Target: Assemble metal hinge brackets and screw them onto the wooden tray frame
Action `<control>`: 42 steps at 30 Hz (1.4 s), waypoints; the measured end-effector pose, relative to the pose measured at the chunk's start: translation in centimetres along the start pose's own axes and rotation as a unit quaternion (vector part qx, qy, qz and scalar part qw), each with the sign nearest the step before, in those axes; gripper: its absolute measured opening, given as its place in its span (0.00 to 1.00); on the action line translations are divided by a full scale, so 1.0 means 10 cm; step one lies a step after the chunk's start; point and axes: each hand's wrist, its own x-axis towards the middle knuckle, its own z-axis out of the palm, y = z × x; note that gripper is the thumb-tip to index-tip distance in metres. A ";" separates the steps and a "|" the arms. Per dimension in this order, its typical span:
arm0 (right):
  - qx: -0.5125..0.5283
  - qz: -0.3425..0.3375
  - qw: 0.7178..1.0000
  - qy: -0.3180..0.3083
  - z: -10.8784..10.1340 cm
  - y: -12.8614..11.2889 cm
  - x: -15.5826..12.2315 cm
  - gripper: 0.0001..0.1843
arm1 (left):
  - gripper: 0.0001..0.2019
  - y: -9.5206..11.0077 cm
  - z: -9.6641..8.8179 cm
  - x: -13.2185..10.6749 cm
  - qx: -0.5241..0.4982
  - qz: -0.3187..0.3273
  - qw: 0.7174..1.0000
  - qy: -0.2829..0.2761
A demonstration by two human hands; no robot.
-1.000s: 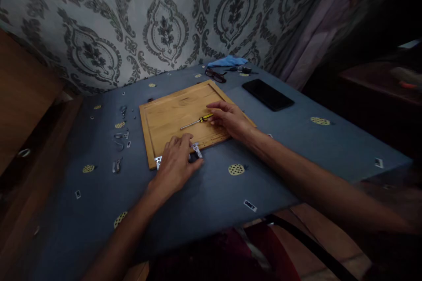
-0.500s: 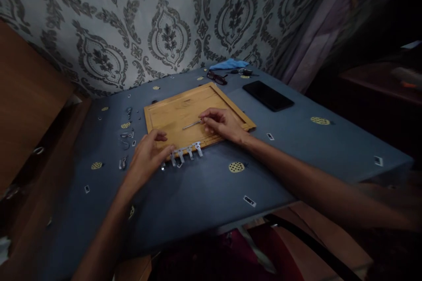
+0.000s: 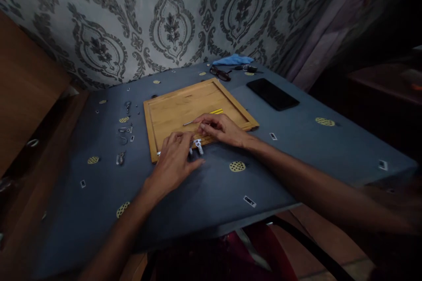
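On the table lies a framed wooden panel. My right hand is closed round a screwdriver over the panel's front right part. Its thin metal shaft points left, and its yellow handle with dark stripes shows behind the hand. My left hand lies over the panel's front edge, thumb spread away from the fingers, fingertips close to the right hand. It covers most of a row of metal hook-like pieces on that edge. One such metal piece shows between the hands.
Left of the panel lie loose metal parts and hooks. A black phone rests at the right. Eyeglasses, keys and a blue cloth are at the back, by the patterned wall. A wooden cabinet stands left.
My left hand has moved right, across the row of metal pieces, towards my right hand. My right hand has turned the screwdriver, so its yellow handle now shows.
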 end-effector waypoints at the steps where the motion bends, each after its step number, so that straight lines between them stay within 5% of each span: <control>1: -0.003 -0.002 1.000 0.005 0.00 0.00 0.00 0.25 | 0.26 0.04 0.01 0.02 0.014 -0.006 1.000 -0.010; 26: -0.079 -0.008 0.997 0.012 -0.02 -0.04 -0.01 0.23 | 0.25 0.09 0.11 0.12 0.015 -0.042 0.999 -0.005; 33: -0.232 -0.008 0.969 0.082 -0.26 0.06 0.06 0.17 | 0.32 0.08 0.13 0.13 -0.013 -0.063 0.998 0.007; 42: -0.313 0.001 0.950 0.023 -0.45 0.21 0.07 0.13 | 0.32 0.06 0.15 0.12 -0.036 -0.065 0.997 0.014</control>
